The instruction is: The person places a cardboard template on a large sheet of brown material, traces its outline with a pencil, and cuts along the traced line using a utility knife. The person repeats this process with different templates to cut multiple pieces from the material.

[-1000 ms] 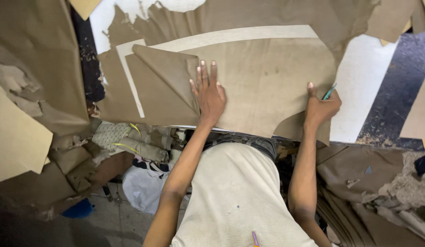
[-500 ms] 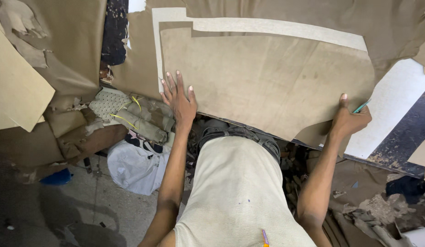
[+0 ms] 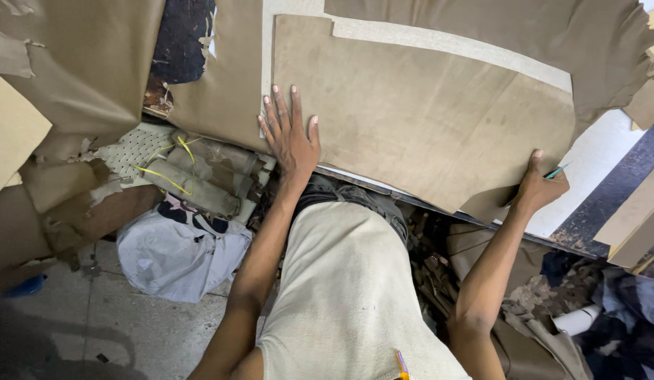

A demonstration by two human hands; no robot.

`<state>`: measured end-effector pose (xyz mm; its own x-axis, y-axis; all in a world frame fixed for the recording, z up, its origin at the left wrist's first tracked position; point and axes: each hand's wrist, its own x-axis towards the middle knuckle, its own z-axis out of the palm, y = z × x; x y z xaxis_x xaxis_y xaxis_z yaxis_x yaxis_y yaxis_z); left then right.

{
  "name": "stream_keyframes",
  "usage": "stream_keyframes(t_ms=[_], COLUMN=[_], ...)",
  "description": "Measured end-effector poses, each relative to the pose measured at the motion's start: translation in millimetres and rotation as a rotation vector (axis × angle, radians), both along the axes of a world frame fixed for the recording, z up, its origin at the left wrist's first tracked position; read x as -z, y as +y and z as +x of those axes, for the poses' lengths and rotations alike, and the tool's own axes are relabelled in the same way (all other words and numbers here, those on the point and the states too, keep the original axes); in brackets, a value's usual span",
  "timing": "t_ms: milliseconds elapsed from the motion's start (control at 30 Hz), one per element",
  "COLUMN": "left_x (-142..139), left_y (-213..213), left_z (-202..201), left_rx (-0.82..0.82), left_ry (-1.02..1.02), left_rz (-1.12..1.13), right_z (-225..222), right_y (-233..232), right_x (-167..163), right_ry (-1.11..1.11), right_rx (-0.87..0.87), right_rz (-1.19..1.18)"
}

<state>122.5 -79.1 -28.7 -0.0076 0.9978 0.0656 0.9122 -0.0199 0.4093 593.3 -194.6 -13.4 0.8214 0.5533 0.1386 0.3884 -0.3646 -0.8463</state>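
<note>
Marking step: left hand (image 3: pixel 290 137) spread flat on large tan cardboard pattern (image 3: pixel 418 119) over brown material; right hand (image 3: pixel 541 184) pinching thin green marker (image 3: pixel 556 171) at edge. Next needs steady hold.

A person's left hand (image 3: pixel 290 134) lay flat, fingers spread, on the near left corner of a large brown cardboard pattern piece (image 3: pixel 418 116) spread over a pale worktable (image 3: pixel 594 169). The right hand (image 3: pixel 540 184) gripped the sheet's lower right edge, its fingers closed around a green pen (image 3: pixel 556 171) pointing away from the thumb. Below the left hand, a white plastic bag (image 3: pixel 176 253) sat on the floor beside rolled scraps with yellow cord (image 3: pixel 165 172).
</note>
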Motion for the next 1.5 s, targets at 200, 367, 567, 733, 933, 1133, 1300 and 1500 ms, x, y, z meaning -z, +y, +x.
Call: stream_keyframes(t_ms=[200,367,567,733,933,1133,1300,1500], left_x=[0.5,0.0,0.5,5.6,18.9,24.3,4.2,-18.2], left_y=[1.7,3.9,3.9,2.2,0.2,-1.8,0.0,-13.8], left_z=[-5.7,-15.4,-21.2,-21.0,-28.7,-34.1,-37.2,3.2], left_rx=[-0.010,0.032,0.040,0.049,0.099,0.110,0.075,0.088], left_ry=[-0.084,-0.138,-0.154,-0.141,-0.314,-0.386,-0.465,-0.474], left_rz=[-0.013,-0.017,-0.045,-0.044,-0.087,-0.023,0.014,0.070], right_z=[-5.7,-44.8,-170.2,-229.7,-214.8,-240.8,-232.1,-156.8], right_y=[0.7,26.8,87.0,111.7,104.1,97.2,80.5,12.1], right_x=[-7.1,-45.5,-97.9,-116.2,-67.3,-36.8,-96.9,-182.1], right_ry=[-0.108,-0.194,-0.121,0.270,-0.112,0.182,0.607,0.486], right_rx=[-0.074,-0.203,-0.539,-0.613,-0.555,-0.524,-0.564,-0.212], right_rz=[-0.050,-0.039,-0.007,-0.021,-0.322,-0.461,0.048,0.262])
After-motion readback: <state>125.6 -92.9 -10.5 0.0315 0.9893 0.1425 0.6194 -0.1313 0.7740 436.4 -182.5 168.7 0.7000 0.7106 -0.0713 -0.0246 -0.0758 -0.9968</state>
